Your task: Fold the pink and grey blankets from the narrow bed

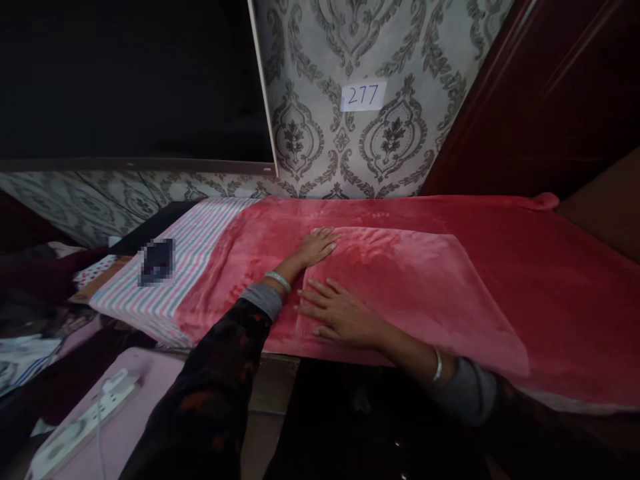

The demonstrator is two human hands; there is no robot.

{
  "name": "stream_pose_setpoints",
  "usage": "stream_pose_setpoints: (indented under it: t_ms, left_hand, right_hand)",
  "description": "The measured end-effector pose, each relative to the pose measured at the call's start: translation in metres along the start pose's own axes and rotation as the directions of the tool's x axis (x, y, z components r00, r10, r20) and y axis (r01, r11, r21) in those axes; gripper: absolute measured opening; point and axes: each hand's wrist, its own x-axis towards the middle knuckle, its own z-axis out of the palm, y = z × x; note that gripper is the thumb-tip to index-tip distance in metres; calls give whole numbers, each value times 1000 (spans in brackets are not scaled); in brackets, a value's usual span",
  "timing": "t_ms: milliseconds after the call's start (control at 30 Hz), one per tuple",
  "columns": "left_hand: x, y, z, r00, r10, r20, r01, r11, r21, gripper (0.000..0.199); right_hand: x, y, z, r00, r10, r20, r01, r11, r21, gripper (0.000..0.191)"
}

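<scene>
A folded pink fleece cloth (425, 287) lies flat on a larger red plush blanket (560, 293) spread over a long surface. My left hand (319, 247) rests at the folded cloth's far left corner, fingers stretched out. Nearer to me, my right hand (345, 313) lies palm down across the cloth's left edge with its fingers spread. Neither hand grips anything. A bracelet shows on each wrist.
A striped cloth (200, 233) covers the surface's left end, with a dark pixelated item (157, 262) on it. A large screen (135, 80) hangs at upper left. A power strip (85, 427) lies on a pink stool (135, 393) at lower left.
</scene>
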Motion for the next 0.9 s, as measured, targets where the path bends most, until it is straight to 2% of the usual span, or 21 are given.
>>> stream_pose_setpoints:
  t_ms: [133, 367, 500, 600, 667, 767, 900]
  left_hand:
    - [0, -6, 9, 999, 27, -28, -28, 999, -41, 53]
    - [1, -6, 4, 1000, 0, -30, 0, 1000, -16, 54]
    - [1, -1, -7, 999, -47, 25, 46, 998, 49, 54]
    - [1, 7, -23, 989, -97, 110, 85, 990, 110, 56]
    - [4, 18, -34, 986, -115, 122, 96, 984, 150, 57]
    - [10, 39, -41, 996, -65, 59, 55, 986, 159, 59]
    - [14, 65, -29, 997, 0, 79, -11, 990, 144, 60]
  right_hand:
    - [-7, -5, 10, 999, -12, -39, 12, 1000, 4, 52]
    - [-13, -21, 17, 998, 11, -67, -11, 1000, -7, 49]
    - [-22, -37, 16, 996, 18, -86, -14, 999, 42, 51]
    - [-38, -40, 0, 996, -3, -94, 12, 995, 100, 53]
    - [-55, -30, -15, 991, 45, -129, -33, 995, 92, 52]
    - [-85, 0, -33, 963, 208, -173, -205, 978, 35, 53]
    - [-117, 41, -35, 913, 388, -129, -392, 920, -8, 58]
